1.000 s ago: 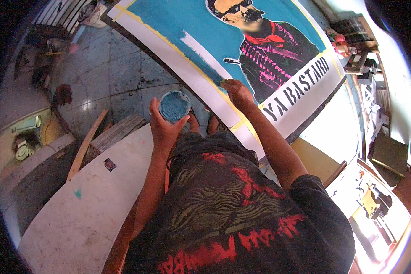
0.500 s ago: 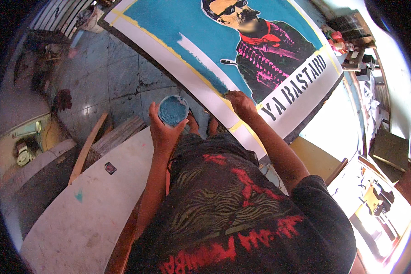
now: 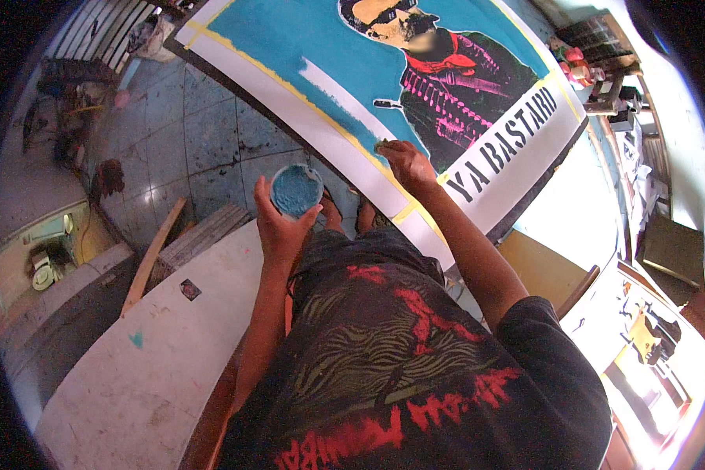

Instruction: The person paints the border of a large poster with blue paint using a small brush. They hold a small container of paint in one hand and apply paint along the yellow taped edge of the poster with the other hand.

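My left hand (image 3: 280, 227) is wrapped round a round tub (image 3: 319, 186) of blue paint (image 3: 295, 193), held beside the picture's near edge. My right hand (image 3: 409, 168) pinches a small dark greenish pad (image 3: 381, 146), mostly hidden by the fingers. It rests at the lower end of a bare white strip (image 3: 341, 90) in the blue background. The painted poster (image 3: 501, 204) shows a figure (image 3: 462, 86) with a red scarf and dark jacket above stencilled black lettering. Yellow masking tape (image 3: 290, 92) borders the blue, which slightly overlaps it.
A pale stained board (image 3: 157, 376) lies at lower left, with wooden planks (image 3: 200, 235) beyond it. Grey floor tiles (image 3: 211, 125) show paint stains. Red-capped containers (image 3: 578, 69) stand at upper right. Another print (image 3: 646, 337) lies at lower right.
My right hand has moved slightly up and left along the blue edge with the pad. My left hand keeps the paint tub in nearly the same place.
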Tool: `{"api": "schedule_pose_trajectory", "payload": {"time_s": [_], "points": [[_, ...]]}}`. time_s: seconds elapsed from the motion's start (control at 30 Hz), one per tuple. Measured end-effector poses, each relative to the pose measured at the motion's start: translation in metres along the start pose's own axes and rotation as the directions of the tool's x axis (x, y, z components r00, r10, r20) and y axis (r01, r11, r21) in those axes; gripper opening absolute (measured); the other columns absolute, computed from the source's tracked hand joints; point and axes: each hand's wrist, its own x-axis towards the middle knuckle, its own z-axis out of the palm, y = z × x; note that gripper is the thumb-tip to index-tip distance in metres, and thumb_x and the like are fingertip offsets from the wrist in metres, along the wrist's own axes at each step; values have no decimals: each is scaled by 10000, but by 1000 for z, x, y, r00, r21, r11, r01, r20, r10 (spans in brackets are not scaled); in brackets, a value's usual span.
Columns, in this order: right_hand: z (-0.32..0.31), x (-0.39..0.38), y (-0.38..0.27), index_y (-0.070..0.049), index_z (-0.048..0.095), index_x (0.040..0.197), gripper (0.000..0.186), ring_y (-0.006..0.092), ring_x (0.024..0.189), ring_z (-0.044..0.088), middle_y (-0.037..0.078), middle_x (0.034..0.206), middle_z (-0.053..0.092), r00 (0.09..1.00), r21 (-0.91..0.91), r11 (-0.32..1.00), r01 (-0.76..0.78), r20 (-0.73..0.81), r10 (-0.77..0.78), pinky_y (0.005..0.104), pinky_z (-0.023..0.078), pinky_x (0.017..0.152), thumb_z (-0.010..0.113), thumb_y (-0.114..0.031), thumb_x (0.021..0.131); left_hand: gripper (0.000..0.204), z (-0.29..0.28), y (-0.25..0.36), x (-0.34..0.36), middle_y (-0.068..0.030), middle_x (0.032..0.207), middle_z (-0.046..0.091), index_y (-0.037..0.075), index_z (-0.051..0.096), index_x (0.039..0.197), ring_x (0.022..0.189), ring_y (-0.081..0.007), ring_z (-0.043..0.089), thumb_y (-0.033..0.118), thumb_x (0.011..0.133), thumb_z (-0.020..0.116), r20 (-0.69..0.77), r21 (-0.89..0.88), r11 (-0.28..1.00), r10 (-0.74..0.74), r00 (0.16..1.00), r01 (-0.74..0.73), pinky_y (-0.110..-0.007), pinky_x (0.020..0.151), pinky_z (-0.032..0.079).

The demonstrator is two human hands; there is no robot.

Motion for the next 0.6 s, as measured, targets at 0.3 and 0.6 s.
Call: {"api": "schedule_pose_trajectory", "payload": {"time_s": [0.3,0.6], "points": [[6,-32,8,-93,692,1087,251,324,1036,635,128,1108,679,999,-27,999,22,-29,-22,411,541,866,570,-47,872,1101,2,-1,-5,-230,1364,450,-13,248,1447,1273,-367,467,288,630,922,-40,-11,1000,-1,999,0,-444,1071,391],[5,1,2,-105,683,1099,260,321,1088,614,111,1193,656,998,-22,999,-47,43,47,411,524,930,515,-88,900,1117,5,1,-7,-235,1360,459,-10,235,1454,1263,-372,479,303,630,922,-35,-37,999,-23,999,21,-445,1067,396]]}}
